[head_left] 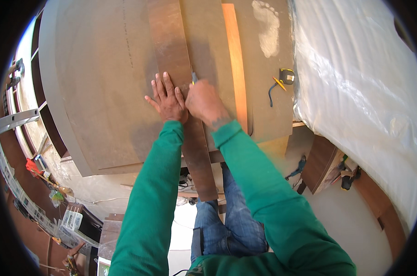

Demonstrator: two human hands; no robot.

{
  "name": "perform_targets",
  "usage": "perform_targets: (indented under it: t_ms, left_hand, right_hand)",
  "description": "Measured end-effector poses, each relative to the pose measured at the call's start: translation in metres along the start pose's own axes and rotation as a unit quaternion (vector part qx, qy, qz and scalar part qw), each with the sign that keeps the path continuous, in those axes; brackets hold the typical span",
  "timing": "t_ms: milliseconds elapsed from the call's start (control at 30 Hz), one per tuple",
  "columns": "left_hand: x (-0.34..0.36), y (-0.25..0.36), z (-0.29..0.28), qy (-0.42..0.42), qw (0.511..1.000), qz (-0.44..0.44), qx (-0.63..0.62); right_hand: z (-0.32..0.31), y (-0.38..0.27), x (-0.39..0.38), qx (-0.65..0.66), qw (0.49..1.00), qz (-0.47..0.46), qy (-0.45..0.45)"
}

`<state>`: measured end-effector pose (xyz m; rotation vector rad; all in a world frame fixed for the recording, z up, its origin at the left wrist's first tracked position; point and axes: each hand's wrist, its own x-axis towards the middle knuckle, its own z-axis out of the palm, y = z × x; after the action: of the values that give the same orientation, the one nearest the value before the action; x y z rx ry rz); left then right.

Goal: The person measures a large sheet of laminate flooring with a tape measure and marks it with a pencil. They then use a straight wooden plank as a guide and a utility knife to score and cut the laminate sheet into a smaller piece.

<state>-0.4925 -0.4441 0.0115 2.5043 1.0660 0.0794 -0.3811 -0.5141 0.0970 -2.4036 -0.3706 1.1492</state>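
Observation:
A long dark brown wood-grain strip lies lengthwise on a large brown board, its near end jutting past the board's edge towards my legs. My left hand rests flat on the strip and the board beside it, fingers spread. Just right of it, my right hand is closed around a small utility knife at the strip's right edge. Only the knife's grey tip and a bit of yellow show; the rest is hidden in the fist. The right hand is slightly blurred.
Right of my hands lies a narrow orange-brown strip. Beyond it are a tape measure and a yellow pencil. Plastic sheeting covers the right side. A cabinet piece stands below; tools lie at lower left.

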Motion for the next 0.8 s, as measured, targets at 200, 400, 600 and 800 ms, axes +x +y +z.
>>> perform_targets:
  t_ms: [200,400,600,800]
  left_hand:
    - [-0.001,-0.001,0.005,0.006,1.0,0.014,0.01]
    - [-0.003,0.0,0.005,-0.003,1.0,0.014,-0.001]
    - [-0.003,-0.007,0.0,0.011,1.0,0.008,0.003]
    - [0.003,0.001,0.007,0.021,1.0,0.016,0.001]
  right_hand:
    - [0.016,0.027,-0.073,0.013,0.998,0.054,0.009]
    - [0.013,0.059,-0.123,-0.104,0.979,-0.045,-0.168]
    - [-0.037,0.086,-0.122,0.143,0.973,0.069,0.166]
    - [0.001,0.122,-0.061,0.115,0.956,0.096,0.251]
